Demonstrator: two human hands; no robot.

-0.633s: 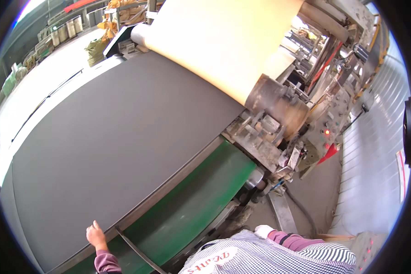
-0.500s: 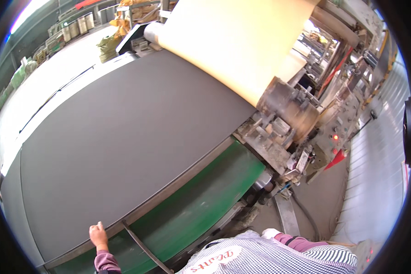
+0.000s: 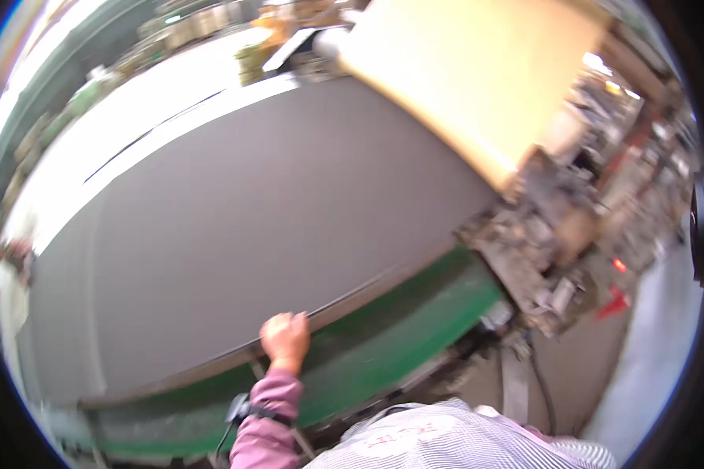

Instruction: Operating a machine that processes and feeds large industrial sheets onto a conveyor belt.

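My left hand (image 3: pixel 285 338), in a pink-purple sleeve with a black strap and small device at the wrist, is at the near edge of a wide dark grey sheet (image 3: pixel 274 203). Its fingers are curled; whether they pinch anything is hidden. Below that edge runs a green belt (image 3: pixel 407 328). At the far right end of the grey sheet, a broad yellowish sheet (image 3: pixel 477 78) passes over a roller. Of my right arm, only a little purple sleeve (image 3: pixel 536 431) shows beyond the striped apron; the hand's fingers cannot be made out.
Blurred machine parts (image 3: pixel 555 211) with a red light stand at the right end. A red piece (image 3: pixel 614 303) is near the floor there. Another person (image 3: pixel 12 285) is at the far left edge. Sacks (image 3: pixel 250 62) are piled at the back.
My left hand has moved right along the near edge, past the strut under it. The view has turned, so the machine appears farther right. The person at far left shows more.
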